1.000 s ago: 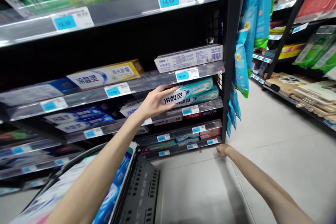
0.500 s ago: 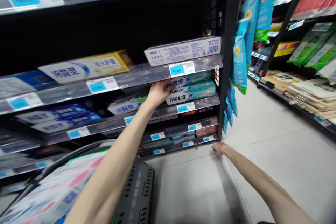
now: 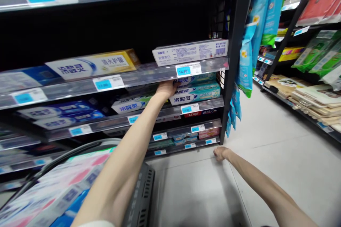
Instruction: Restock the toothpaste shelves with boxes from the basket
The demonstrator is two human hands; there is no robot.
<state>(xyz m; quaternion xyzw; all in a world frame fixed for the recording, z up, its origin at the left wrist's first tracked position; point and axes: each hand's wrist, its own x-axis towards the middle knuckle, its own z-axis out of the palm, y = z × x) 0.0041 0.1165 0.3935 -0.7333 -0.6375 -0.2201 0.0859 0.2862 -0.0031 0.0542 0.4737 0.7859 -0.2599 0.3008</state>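
My left hand (image 3: 166, 89) reaches in under a shelf lip, its fingers closed at the left end of the upper teal toothpaste box (image 3: 197, 78). The lip and the hand itself hide part of the grip. Directly beneath lies a stack of like boxes, with a lower teal toothpaste box (image 3: 195, 94) facing out. To the left of my wrist sits a white and green toothpaste box (image 3: 130, 105). My right hand (image 3: 220, 153) hangs low by the rack's bottom corner, curled into a fist with nothing visible in it.
A grey basket (image 3: 145, 184) loaded with pink-and-white packages (image 3: 61, 184) stands at lower left. The shelf above bears a white toothpaste box (image 3: 190, 52) and a yellow-ended one (image 3: 93, 64). Blue bags (image 3: 246, 60) hang on the rack's post. Another rack with boards (image 3: 317, 95) stands right.
My left hand has gone slightly deeper under the shelf lip, at the upper teal box. The view has shifted a little; my right hand stays low and closed.
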